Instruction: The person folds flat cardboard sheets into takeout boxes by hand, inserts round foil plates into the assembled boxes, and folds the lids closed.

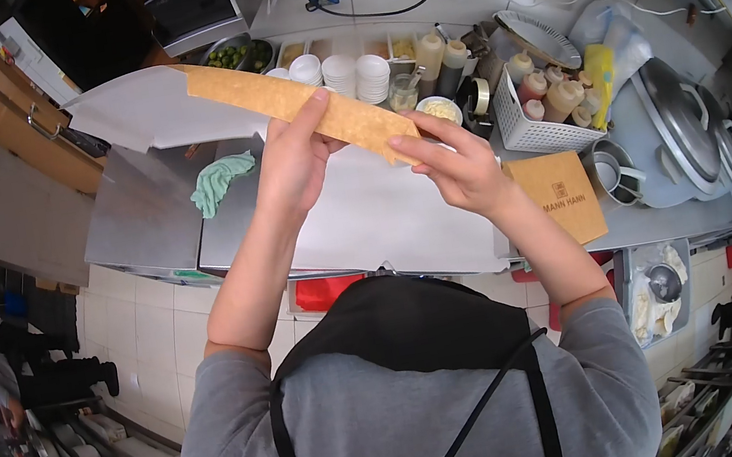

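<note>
A long, narrow brown strip (pixel 261 96), looking like cardboard, is held up at a slant over the counter. Its right end sits lower, and one corner there looks notched. My left hand (pixel 302 148) grips the lower edge near the middle, thumb on the brown face and the other fingers hidden behind. At the right end, my right hand (pixel 450 159) pinches the strip with its fingers over the face. A white panel (pixel 140 111) shows beside the strip's left end; whether they are joined I cannot tell. Below lies a flat white surface (pixel 364 215).
A green cloth (pixel 222 182) lies left on the steel counter. Stacked white cups (pixel 339 76), sauce bottles (pixel 429 58) and a white basket (pixel 550 130) of bottles line the back. Right are a brown box (pixel 555 195), a pot (pixel 613 168) and large lids (pixel 682 124). People stand far left.
</note>
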